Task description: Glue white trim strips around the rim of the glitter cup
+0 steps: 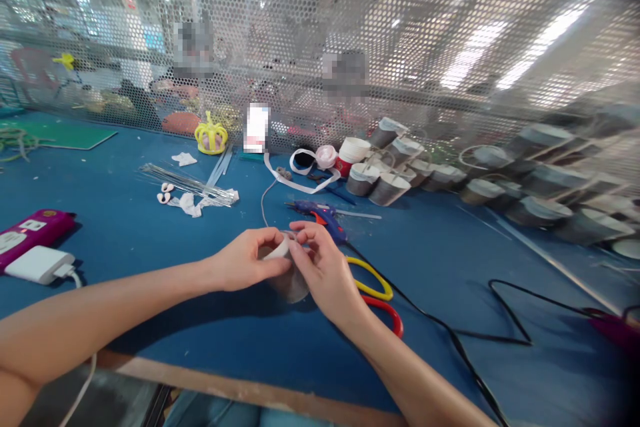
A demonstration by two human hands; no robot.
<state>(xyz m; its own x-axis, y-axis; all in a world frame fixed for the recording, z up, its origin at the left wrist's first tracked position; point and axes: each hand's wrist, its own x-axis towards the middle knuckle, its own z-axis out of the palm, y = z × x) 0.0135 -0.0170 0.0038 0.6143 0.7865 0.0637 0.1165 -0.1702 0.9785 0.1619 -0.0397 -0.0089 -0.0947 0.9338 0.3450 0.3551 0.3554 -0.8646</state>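
Observation:
Between both hands is a small grey cup-shaped piece (pixel 291 285) with a pale rim, held low over the blue table. My left hand (pixel 250 257) is closed on its left side, thumb along the near side of the rim. On the other side, my right hand (pixel 323 267) pinches the rim with thumb and fingers. A thin grey cord (pixel 263 203) runs from behind the cup toward a small knotted bundle. Just beyond the hands lies a blue glue gun (pixel 320 212); scissors with yellow and red handles (pixel 383 310) lie partly under my right forearm.
Several similar grey cups (pixel 390 188) are piled at the right. Wires (pixel 187 183), white scraps and a yellow crown-like basket (pixel 211 135) are at the back left. A purple power strip (pixel 43 230) lies left. Black cable (pixel 425 312) crosses the right; a perforated screen (pixel 280 33) stands behind.

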